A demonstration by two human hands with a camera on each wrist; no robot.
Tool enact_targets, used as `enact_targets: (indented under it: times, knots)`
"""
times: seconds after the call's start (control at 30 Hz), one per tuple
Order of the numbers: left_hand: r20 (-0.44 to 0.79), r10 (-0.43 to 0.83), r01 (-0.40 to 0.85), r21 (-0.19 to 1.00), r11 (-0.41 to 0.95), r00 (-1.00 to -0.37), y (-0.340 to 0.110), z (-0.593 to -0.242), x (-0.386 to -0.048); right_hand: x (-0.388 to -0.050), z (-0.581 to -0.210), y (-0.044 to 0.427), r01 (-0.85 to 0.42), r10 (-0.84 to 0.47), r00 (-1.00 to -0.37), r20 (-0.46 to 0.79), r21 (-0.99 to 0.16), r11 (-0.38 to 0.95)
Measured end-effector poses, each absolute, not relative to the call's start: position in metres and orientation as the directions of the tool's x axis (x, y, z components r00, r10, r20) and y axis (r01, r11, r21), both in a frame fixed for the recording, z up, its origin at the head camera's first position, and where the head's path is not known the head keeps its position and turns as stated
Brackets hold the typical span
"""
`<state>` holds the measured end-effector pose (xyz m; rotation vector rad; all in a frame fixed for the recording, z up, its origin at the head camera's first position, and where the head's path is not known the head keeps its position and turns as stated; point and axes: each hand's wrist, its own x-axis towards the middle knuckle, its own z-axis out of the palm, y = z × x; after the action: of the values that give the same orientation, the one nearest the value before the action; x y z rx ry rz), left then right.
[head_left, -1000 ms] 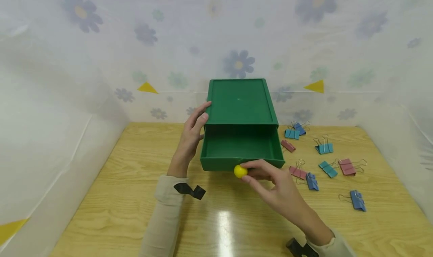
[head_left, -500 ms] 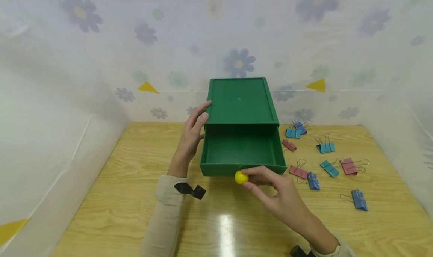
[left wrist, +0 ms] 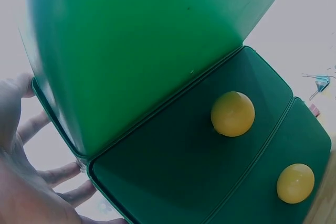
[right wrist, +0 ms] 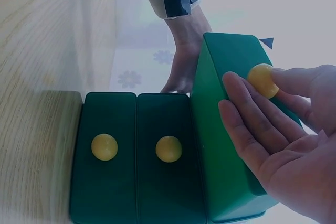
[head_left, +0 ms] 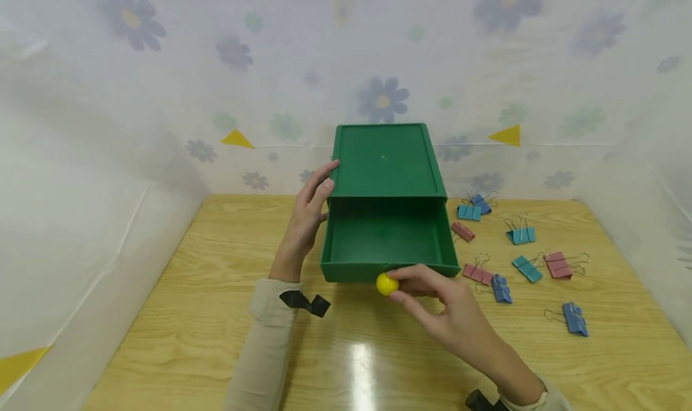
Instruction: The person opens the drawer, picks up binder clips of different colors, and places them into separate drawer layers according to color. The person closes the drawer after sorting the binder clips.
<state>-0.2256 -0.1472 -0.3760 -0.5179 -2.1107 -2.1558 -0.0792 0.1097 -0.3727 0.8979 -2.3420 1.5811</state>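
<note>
Drawer [head_left: 346, 273] slid outward; right grip [head_left: 449, 303] pinches knob [head_left: 386, 285] between fingertips [head_left: 399, 271]; left grip [head_left: 306, 216] spread against cabinet [head_left: 384, 161].

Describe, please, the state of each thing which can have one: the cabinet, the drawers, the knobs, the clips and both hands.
Green cabinet: standing upright
Top drawer: pulled open
Middle drawer: shut
Bottom drawer: shut
Top knob: pinched
Middle knob, bottom knob: untouched
Binder clips: scattered
Left hand: touching the cabinet's side
Right hand: pinching the top knob

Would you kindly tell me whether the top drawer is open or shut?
Open: the top drawer sticks out of the green cabinet, its inside showing; the right hand pinches the yellow knob.
</note>
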Motion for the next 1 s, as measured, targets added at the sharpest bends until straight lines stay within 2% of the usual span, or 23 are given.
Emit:
enact_targets:
  times: [0.53,0.7,1.0]
  knots:
    - [0.287,0.177,0.284,0.958,-0.042,-0.942,-0.148,-0.376,-0.225,-0.076,-0.365,0.117,-0.571,-0.428,-0.783,0.451,-0.794,0.208]
    - [0.288,0.173,0.284,0.958,-0.043,-0.942,-0.148,-0.377,-0.224,-0.074,-0.355,0.125,-0.614,-0.402,-0.755,0.518,-0.774,0.156]
    - [0.29,0.18,0.286,0.957,-0.047,-0.94,-0.148,-0.377,-0.226,-0.076,-0.342,0.15,-0.63,-0.33,-0.76,0.56,-0.758,0.167]
